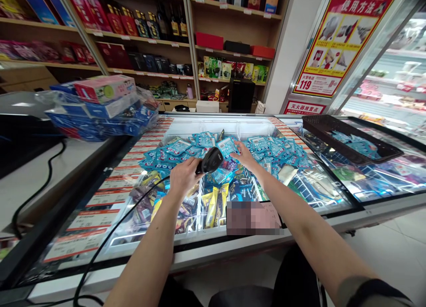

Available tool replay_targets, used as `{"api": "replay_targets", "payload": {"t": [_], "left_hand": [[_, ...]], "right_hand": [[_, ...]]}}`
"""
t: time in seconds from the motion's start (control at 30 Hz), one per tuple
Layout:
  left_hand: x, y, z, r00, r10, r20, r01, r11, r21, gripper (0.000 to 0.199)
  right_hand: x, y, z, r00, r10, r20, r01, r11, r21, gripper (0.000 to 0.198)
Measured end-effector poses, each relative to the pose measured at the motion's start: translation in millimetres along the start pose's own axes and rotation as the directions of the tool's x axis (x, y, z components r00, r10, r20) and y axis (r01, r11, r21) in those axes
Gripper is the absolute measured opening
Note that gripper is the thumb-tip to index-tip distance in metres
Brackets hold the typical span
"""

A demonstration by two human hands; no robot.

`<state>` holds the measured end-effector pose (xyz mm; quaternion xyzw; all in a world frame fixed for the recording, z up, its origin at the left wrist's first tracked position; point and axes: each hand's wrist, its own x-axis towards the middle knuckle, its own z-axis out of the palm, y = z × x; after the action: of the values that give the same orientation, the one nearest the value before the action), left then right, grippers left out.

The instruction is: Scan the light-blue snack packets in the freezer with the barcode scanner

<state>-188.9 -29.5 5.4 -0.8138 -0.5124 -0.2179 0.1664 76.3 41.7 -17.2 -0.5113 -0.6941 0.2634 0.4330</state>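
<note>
My left hand (184,177) is wrapped round a black handheld barcode scanner (212,160), its head tilted towards the packets. From it a black cable (133,209) trails down to the left. My right hand (246,157) pinches the right edge of a light-blue packet (226,145) with a white printed label, just beyond the scanner. Many similar blue packets lie in two spread piles, a left pile (176,147) and a right pile (282,151), on the glass top of a chest freezer (186,128). Yellow ice-cream wrappers (213,205) show through the glass.
A black tray (382,154) with more blue packets stands at the right. At the left are plastic-wrapped boxes (103,96). A flat pink object (256,218), partly pixelated, lies on the freezer's near edge. Stocked shelves (146,36) stand behind.
</note>
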Motion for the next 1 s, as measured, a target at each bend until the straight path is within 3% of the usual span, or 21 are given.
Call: {"api": "replay_targets", "payload": {"t": [0.17,0.27,0.4,0.6,0.67,0.73,0.83,1.0], "left_hand": [[-2,-2,-2,1.0,0.024,0.007,-0.024,1.0,0.013,0.035],[-3,-2,-2,0.999,0.035,0.007,-0.035,0.999,0.008,0.035],[-5,-3,-2,0.999,0.035,-0.018,-0.035,0.999,0.006,0.033],[-8,-9,-6,1.0,-0.002,-0.027,0.002,1.0,0.006,0.03],[-10,-10,-8,1.0,0.001,-0.021,0.0,1.0,0.007,0.03],[-11,-10,-8,1.0,0.008,-0.011,-0.008,1.0,0.018,0.03],[-12,-9,-9,1.0,0.011,0.009,-0.011,1.0,0.028,0.03],[-12,-11,-15,1.0,-0.01,0.011,0.009,1.0,0.015,0.031]], "right_hand": [[8,-7,-12,1.0,0.024,-0.018,-0.027,0.971,-0.236,0.044],[12,-7,-28,0.999,0.037,-0.033,-0.047,0.919,-0.391,0.034],[11,-1,-52,0.994,0.056,-0.089,-0.095,0.841,-0.533,0.035],[-6,-3,-64,0.991,-0.032,-0.131,-0.069,0.717,-0.694,0.027],[-17,-8,-61,0.994,-0.082,-0.073,0.007,0.71,-0.704,0.033],[-28,-13,-57,0.988,-0.142,0.062,0.143,0.687,-0.712,0.038],[-40,-18,-54,0.946,-0.193,0.26,0.323,0.613,-0.72,0.04],[-37,-23,-53,0.943,-0.216,0.255,0.331,0.495,-0.803,0.027]]}}
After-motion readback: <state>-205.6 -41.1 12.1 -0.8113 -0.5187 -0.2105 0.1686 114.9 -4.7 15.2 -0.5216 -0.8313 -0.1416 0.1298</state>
